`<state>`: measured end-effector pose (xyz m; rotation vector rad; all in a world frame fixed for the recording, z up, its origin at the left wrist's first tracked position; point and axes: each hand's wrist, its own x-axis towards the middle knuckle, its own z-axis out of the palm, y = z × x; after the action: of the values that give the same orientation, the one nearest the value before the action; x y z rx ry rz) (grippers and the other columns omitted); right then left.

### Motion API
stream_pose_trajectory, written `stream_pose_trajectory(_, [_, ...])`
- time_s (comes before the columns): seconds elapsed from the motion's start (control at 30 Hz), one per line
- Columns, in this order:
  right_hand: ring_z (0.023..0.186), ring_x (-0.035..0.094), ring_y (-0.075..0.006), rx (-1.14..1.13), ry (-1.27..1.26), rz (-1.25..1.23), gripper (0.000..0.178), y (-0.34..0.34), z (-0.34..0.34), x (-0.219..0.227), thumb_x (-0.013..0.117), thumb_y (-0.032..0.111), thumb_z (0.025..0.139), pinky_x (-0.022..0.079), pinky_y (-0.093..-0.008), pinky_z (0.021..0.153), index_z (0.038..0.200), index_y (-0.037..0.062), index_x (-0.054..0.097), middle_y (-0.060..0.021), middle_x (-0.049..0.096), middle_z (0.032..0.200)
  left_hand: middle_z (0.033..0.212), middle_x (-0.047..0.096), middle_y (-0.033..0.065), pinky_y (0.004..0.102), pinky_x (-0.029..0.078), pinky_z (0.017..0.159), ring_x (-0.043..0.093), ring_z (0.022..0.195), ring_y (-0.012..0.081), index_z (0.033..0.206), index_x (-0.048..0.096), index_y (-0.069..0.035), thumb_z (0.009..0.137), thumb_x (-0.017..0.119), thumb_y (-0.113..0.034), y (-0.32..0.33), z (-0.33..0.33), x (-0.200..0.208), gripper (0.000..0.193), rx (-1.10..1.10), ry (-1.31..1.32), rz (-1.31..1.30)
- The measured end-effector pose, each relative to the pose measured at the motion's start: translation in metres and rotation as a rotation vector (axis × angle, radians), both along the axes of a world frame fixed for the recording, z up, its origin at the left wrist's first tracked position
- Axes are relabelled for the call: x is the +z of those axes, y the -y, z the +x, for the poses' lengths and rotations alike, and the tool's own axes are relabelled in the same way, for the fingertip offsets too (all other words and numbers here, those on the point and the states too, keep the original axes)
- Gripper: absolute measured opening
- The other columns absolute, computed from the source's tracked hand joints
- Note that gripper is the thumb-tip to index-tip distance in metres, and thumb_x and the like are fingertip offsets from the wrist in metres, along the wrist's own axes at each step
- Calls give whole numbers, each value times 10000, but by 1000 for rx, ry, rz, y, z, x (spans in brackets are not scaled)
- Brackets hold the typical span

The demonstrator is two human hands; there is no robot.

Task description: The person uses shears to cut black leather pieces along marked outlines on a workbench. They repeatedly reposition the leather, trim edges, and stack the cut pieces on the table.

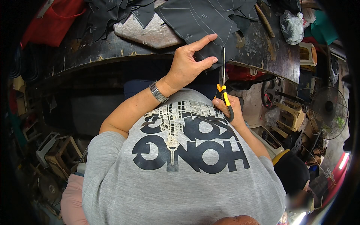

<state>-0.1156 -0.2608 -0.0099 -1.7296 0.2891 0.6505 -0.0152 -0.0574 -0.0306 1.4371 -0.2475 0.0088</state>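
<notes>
A black leather-like sheet (198,18) with white drawn outlines lies over the front edge of the dark worktable. On its near part rests my left hand (185,62), with thumb and index finger stretched over the top and spread apart. The other fingers are partly hidden and seem to go under the sheet, holding it. My right hand (237,112) is closed round the yellow-and-black handles of a pair of scissors (224,92). The blades point away from me and meet the sheet's right side, just right of my left fingertips. How far apart the blades are is hard to see.
On the worktable (101,60) lie a pale stone-like slab (146,33), black cut pieces (144,15) and a wooden stick (264,20). A clear plastic bag (292,28) sits at the right corner. Stools (290,112), a fan (328,112) and a person's dark cap (292,168) are to the right.
</notes>
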Motion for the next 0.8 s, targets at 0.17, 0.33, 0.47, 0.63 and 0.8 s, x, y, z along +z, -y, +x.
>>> stream_pose_trajectory(0.17, [619,507,-32,20,16,16,326,2,2,-1,780,335,888,396,-214,575,851,24,691,32,591,680,1148,723,100,212,543,777,640,890,55,1369,594,-49,828,760,-30,0,1,0,566,-1,14,-19])
stream_pose_trajectory(0.33, [617,504,-37,57,40,-25,336,3,3,-2,774,350,890,394,-217,580,854,28,686,27,591,686,1168,719,116,213,552,778,657,903,69,1374,592,-59,830,760,-33,1,-1,-2,570,5,29,-4])
stream_pose_trajectory(0.47, [612,502,-36,37,33,-29,328,1,2,-2,776,344,890,397,-219,578,857,29,689,27,593,683,1172,718,121,222,558,789,671,913,83,1371,595,-60,831,760,-41,0,-2,-4,565,-15,2,-1])
stream_pose_trajectory(0.63, [603,490,-30,23,24,-46,313,-2,1,-3,779,326,891,390,-220,567,839,31,691,37,581,670,1172,718,131,221,559,788,683,913,96,1366,600,-61,828,763,-50,0,-1,-5,563,11,43,27])
stream_pose_trajectory(0.8, [595,475,-24,14,11,-56,314,-2,0,-4,781,324,892,376,-220,551,818,34,688,48,565,660,1179,716,137,217,556,798,681,930,98,1365,602,-60,824,765,-51,-2,-1,-5,565,-21,-13,18])
